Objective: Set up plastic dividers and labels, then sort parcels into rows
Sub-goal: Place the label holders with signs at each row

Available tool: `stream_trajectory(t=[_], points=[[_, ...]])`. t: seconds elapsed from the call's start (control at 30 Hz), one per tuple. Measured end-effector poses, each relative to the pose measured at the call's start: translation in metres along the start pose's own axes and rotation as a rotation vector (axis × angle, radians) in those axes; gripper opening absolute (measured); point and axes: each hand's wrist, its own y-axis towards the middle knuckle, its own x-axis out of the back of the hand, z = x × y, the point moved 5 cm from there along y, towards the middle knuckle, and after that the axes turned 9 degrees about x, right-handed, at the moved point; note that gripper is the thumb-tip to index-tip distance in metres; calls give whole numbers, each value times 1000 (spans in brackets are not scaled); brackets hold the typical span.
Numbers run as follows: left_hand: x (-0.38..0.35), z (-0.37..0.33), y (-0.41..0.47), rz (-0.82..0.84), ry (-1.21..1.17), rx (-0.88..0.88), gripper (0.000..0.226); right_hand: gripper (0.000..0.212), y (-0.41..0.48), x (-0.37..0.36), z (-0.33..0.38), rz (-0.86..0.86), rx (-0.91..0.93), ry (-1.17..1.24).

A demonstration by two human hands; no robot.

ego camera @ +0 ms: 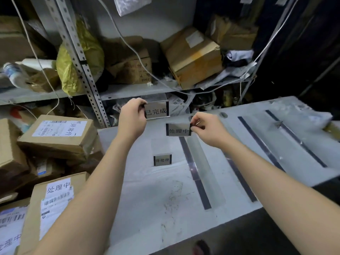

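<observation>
My left hand (132, 119) pinches the left edge of a clear label stand reading 已完成 (157, 110), held above the far edge of the white table (147, 199). My right hand (207, 127) pinches the right edge of a second label stand reading 处理中 (178, 130), just above the table. A third small label stand reading 待处理 (162, 159) stands on the table nearer to me. Three clear plastic dividers with black strips (195, 173) (246, 159) (294, 137) lie in parallel across the table to the right.
Cardboard parcels with white labels (57, 137) (51, 205) pile up at the left of the table. Metal shelving (128, 90) behind holds more boxes (193, 56) and a yellow bag (81, 57). Crumpled white plastic (316, 116) lies at the table's far right.
</observation>
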Motion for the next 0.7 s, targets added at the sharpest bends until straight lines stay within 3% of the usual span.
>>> stream_trajectory(t=[0.4,0.7], points=[[-85,-137,-21,-50,22,-105,22,21,-42,119,-107,-86,51,47],[-151,-226,-44,-87,62,-75,23,18,-62,154,-187,47,73,116]])
